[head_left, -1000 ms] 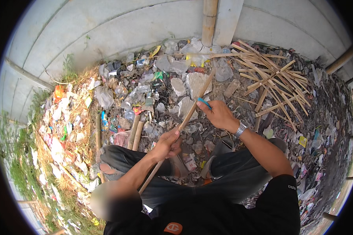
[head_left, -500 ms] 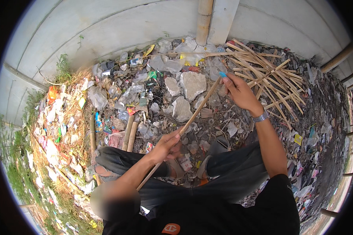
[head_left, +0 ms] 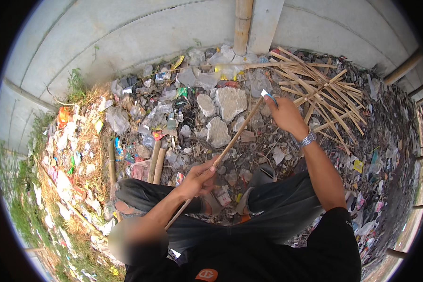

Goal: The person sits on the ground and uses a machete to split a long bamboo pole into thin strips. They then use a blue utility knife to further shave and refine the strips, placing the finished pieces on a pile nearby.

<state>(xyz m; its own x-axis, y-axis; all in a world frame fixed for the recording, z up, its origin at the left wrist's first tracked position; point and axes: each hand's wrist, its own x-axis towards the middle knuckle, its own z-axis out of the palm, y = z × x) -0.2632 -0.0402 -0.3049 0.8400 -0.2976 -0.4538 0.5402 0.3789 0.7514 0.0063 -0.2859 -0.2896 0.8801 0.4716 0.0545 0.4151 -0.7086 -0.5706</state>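
Observation:
A long, thin bamboo strip (head_left: pixel 238 135) slants across in front of me, from beside my lap at lower left up to my right hand. Wrapped round its lower middle is my left hand (head_left: pixel 198 179), thumb lying along the strip. At the strip's far end, my right hand (head_left: pixel 285 115) is closed on a small blue tool (head_left: pixel 268 95) with a bright, pale flat tip. That tip is at or against the strip's end; whether it touches is too small to tell. My fingers cover most of the tool.
A heap of split bamboo strips (head_left: pixel 322 89) lies at far right. Broken concrete chunks (head_left: pixel 231 103) sit ahead amid litter. Bamboo poles (head_left: pixel 159 165) lie beside my left knee. Behind runs a concrete wall (head_left: pixel 164 28) with an upright bamboo post (head_left: pixel 242 28).
My right hand has turned and shifted slightly right and down, so the tool's bright tip now shows where blue showed before. My left hand keeps its hold on the strip.

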